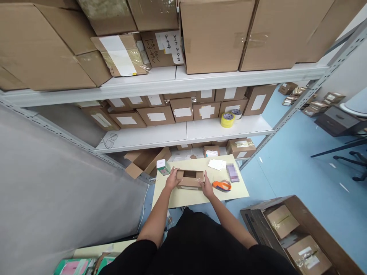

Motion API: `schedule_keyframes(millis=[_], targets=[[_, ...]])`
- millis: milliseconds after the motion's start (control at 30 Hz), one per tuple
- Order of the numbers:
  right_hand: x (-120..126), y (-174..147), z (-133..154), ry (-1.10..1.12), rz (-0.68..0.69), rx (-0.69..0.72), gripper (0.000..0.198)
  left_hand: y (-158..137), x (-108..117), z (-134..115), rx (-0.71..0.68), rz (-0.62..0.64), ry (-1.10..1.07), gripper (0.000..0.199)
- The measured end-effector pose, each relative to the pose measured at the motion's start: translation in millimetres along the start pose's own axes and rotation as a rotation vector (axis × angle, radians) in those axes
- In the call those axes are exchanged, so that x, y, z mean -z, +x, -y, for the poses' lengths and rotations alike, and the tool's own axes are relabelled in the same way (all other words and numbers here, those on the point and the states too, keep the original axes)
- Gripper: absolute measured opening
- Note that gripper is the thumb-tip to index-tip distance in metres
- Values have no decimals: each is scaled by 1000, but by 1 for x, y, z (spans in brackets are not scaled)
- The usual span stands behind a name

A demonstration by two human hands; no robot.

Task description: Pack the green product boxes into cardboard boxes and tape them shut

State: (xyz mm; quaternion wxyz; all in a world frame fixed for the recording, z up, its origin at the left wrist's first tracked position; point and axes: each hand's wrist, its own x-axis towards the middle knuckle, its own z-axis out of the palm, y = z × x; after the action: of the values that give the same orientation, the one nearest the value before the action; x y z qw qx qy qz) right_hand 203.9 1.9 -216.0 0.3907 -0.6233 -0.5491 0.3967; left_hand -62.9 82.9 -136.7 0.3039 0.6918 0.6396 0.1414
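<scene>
Between my two hands is a small brown cardboard box (190,181) on the pale yellow table (163,196). A dark rectangular gap shows between the flaps on its top. My left hand (172,179) grips the left end of the box, thumb towards the front. At the right end, my right hand (207,186) holds it with the thumb on the near side and the fingers along the end. An orange tape dispenser (222,186) lies just right of my right hand. A small green and white box (163,167) stands beyond my left hand.
White paper slips (217,164) lie at the table's far right. Behind the table rises a metal shelf (149,138) with labelled cartons and a yellow tape roll (227,120). An open carton (146,160) sits at the left. A large box (295,202) holding smaller cartons stands lower right.
</scene>
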Motion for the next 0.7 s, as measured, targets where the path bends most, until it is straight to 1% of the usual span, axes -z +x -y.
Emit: schedule_keyframes(millis=[67,133,167,233,300,333,367,433,533,633,700], targets=[[1,-4,3,-60,-3,24,69,-10,-11,8,0,5,-36,63],[2,-5,4,-107,7,23,60,-21,-23,13,18,13,-61,54],[3,-4,5,-129,13,15,57,-26,-28,14,35,13,-62,55],[2,-2,7,-169,32,-13,54,-32,-35,14,76,8,-41,65],[1,0,9,-204,43,-34,54,-34,-37,14,96,19,-17,82],[0,0,10,-217,42,-38,54,-34,-36,14,99,23,-9,88],[-2,0,10,-227,38,-39,54,-34,-36,14,95,23,-3,90],[-4,-1,11,-241,28,-38,54,-34,-35,15,91,12,13,86],[-6,-6,12,-284,31,-58,55,-39,-37,12,121,-12,47,83],[-2,-10,13,-325,62,-65,57,-42,-39,2,204,-24,67,81],[1,-10,15,-334,88,-58,59,-39,-39,-5,277,-46,62,74]])
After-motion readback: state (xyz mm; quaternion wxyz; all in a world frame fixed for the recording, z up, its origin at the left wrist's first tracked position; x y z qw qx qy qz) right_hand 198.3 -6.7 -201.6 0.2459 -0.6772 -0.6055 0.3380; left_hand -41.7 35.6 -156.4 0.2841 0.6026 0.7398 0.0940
